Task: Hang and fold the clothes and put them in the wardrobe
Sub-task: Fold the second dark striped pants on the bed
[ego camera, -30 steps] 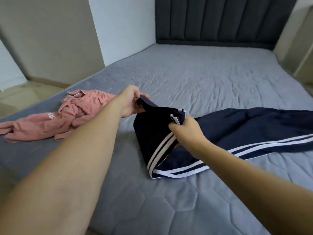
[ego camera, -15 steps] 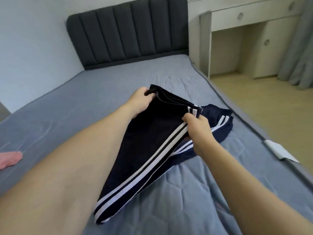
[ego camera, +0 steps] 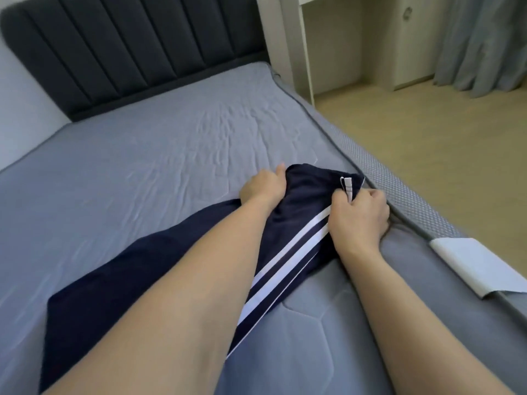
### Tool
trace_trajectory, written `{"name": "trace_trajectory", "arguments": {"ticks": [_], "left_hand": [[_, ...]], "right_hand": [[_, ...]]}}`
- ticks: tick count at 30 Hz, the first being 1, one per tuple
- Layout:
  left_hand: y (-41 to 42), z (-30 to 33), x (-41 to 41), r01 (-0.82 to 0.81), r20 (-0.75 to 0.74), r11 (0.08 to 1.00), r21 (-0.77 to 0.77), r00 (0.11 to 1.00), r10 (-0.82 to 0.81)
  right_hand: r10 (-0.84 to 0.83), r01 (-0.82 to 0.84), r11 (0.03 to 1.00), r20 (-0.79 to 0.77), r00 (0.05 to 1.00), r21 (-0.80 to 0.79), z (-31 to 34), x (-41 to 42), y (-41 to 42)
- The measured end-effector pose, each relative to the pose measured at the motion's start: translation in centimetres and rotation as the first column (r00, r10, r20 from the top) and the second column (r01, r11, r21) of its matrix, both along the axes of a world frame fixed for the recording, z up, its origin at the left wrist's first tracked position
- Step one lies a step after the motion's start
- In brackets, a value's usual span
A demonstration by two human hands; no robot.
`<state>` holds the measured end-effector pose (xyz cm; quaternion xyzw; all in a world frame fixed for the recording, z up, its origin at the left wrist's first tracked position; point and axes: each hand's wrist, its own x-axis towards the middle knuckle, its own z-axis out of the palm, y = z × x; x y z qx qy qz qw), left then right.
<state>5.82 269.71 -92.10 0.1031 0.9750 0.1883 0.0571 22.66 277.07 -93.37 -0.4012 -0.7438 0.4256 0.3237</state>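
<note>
Lowered since half a second ago: navy striped track pants (ego camera: 291, 223) now lie along the bed (ego camera: 171, 155) near its right edge. Left hand (ego camera: 263, 186) grips one waistband corner, right hand (ego camera: 360, 213) fingers pinch the other, likely spreading them flat for folding.

This is a bedroom in a home. A wide bed with a quilted grey-blue mattress cover (ego camera: 176, 143) fills most of the view, reaching well beyond the fingertips to a dark grey upholstered headboard with vertical padded channels (ego camera: 122, 52). Past the mattress edge just right of the right hand's fingers lies a pale wood-look floor (ego camera: 427, 129). Farther off on that side stand a built-in cream desk and cabinet unit with a round knob (ego camera: 379, 38) and long grey curtains hanging to the floor (ego camera: 482, 44).
</note>
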Motion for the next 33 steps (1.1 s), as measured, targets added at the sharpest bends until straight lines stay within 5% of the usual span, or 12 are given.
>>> {"name": "trace_trajectory", "arguments": {"ticks": [11, 13, 16, 19, 21, 28, 33], "left_hand": [[-12.2, 4.8, 2.1, 0.139, 0.153, 0.987, -0.078, 0.980, -0.126], [-14.6, 4.8, 2.9, 0.109, 0.142, 0.993, -0.039, 0.985, -0.103], [-14.5, 3.6, 3.8, 0.195, -0.075, 0.974, -0.115, 0.976, -0.204], [-13.6, 2.3, 4.3, 0.233, -0.290, 0.949, -0.213, 0.912, -0.289], [-14.0, 1.7, 3.8, 0.164, -0.366, 0.944, -0.286, 0.892, -0.266], [-14.0, 0.2, 4.6, 0.055, -0.442, 0.945, -0.321, 0.874, -0.201], [-22.2, 0.5, 6.7, 0.026, -0.435, 0.906, -0.423, 0.871, -0.228]], "right_hand": [[-0.004, -0.017, 0.986, -0.124, 0.992, -0.168, 2.4, 1.7, -0.4], [-0.026, 0.033, 0.985, -0.039, 0.999, 0.171, 3.7, 1.9, -2.2], [0.233, -0.210, 0.700, 0.060, 0.971, 0.683, 5.5, 0.5, -6.2], [0.387, -0.576, 0.663, 0.441, 0.810, 0.477, 3.3, -0.5, -6.6], [0.334, -0.629, 0.680, 0.605, 0.723, 0.376, 0.8, -0.4, -5.0], [0.267, -0.587, 0.702, 0.615, 0.742, 0.403, -1.1, -1.1, -4.3], [0.246, -0.598, 0.691, 0.646, 0.722, 0.406, -0.9, -1.3, -3.9]]}}
